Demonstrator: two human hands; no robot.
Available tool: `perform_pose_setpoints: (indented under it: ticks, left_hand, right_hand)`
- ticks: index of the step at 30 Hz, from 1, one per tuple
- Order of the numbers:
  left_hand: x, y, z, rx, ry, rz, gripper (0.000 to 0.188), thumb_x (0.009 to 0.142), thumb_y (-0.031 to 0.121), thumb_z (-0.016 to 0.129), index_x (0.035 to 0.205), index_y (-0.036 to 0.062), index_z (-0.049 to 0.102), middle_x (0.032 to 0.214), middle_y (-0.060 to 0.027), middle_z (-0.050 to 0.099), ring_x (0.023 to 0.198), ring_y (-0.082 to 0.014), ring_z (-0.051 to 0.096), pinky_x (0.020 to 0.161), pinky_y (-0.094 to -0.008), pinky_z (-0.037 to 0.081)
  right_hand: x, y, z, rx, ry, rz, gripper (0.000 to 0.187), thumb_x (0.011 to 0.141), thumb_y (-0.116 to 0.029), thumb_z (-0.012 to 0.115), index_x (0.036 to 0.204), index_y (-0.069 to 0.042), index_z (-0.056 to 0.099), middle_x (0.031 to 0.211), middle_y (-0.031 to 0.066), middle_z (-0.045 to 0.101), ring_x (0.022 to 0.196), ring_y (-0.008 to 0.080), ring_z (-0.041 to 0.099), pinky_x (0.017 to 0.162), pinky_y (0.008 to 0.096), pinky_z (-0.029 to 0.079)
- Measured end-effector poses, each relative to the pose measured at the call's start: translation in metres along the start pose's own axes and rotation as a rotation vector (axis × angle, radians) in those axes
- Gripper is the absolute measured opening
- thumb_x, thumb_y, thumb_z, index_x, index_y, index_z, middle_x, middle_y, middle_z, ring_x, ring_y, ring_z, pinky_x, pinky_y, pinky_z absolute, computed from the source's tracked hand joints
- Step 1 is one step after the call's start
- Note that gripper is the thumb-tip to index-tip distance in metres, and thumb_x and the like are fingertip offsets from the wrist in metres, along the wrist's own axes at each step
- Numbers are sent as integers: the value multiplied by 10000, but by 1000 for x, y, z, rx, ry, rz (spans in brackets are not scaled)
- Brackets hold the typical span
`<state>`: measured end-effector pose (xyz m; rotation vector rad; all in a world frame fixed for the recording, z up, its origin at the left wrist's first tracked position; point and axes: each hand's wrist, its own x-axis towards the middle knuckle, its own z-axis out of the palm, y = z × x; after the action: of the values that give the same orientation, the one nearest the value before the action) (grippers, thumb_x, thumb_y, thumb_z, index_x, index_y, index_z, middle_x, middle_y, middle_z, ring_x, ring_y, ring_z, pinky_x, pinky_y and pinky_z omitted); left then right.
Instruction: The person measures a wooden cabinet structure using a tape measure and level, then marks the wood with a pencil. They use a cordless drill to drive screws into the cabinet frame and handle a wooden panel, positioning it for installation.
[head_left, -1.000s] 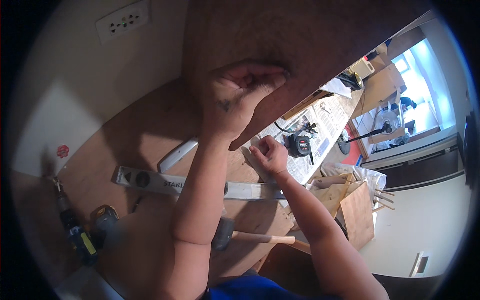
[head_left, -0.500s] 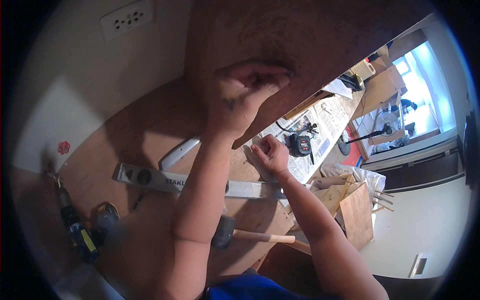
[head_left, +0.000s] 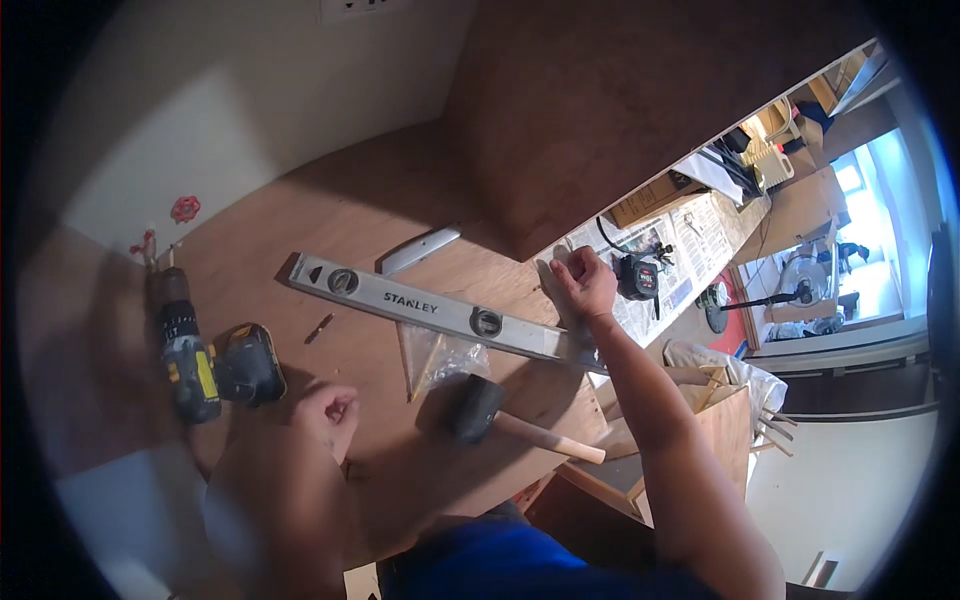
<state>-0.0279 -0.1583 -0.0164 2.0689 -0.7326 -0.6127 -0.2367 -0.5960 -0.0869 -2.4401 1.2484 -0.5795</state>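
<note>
My left hand (head_left: 327, 415) is a loose fist with nothing in it, low over the wooden tabletop (head_left: 350, 200), just right of a black and yellow cordless drill (head_left: 190, 350). My right hand (head_left: 583, 283) is curled shut at the lower corner of an upright brown wooden panel (head_left: 620, 110). It hovers over the right end of a long grey spirit level (head_left: 420, 305). I cannot see anything held inside it. A black rubber mallet (head_left: 475, 408) with a wooden handle lies between my arms. A clear plastic bag (head_left: 447, 355) lies beside it.
A grey utility knife (head_left: 420, 250) lies behind the level, a small screw bit (head_left: 320, 325) in front of it. A black tape measure (head_left: 638, 275) sits on newspaper (head_left: 690, 240) beyond the panel. An open wooden box (head_left: 705, 440) stands below the table's right edge.
My left hand has come off the panel face and dropped down to the lower left near the drill. My right hand has stayed at the panel's lower corner. The view has shifted.
</note>
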Motion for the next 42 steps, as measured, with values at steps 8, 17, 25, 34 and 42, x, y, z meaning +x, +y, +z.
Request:
perform_pose_setpoints:
  ticks: [8,17,25,34,42]
  left_hand:
    - [-26,-25,-2,80,30,181,198,819,24,821,960,-17,689,892,-136,647,799,-255,665,727,-376,535]
    - [-17,-62,-49,-271,880,384,682,803,22,872,1396,-2,537,1342,-117,598,1224,-248,582,1111,-398,449]
    - [49,-46,-65,-518,778,96,448,968,55,751,1379,-15,586,1296,-132,698,1068,-195,673,942,-342,562]
    - [72,56,-67,-287,236,559,504,941,123,733,1403,14,563,1198,-104,712,918,-147,669,867,-343,559]
    - [147,175,13,-618,-149,653,554,844,103,819,1353,0,624,1358,-160,654,1149,-246,671,995,-366,530]
  right_hand:
    - [-2,0,4,-64,5,-37,522,835,-582,770,950,-79,691,840,147,736,791,346,729,734,443,566]
    - [-5,-8,-3,-75,4,-34,541,837,-601,763,972,-83,686,886,175,741,834,383,729,753,466,566]
    - [-2,-6,-2,-105,9,-36,544,845,-605,764,950,-79,672,876,172,740,822,385,723,738,470,557]
    - [-3,-14,-6,-122,-39,23,570,859,-626,753,948,-72,651,872,177,727,821,395,714,731,477,555]
    - [3,-8,-3,-99,-51,12,552,878,-619,745,950,-80,650,851,166,721,809,391,710,710,471,549]
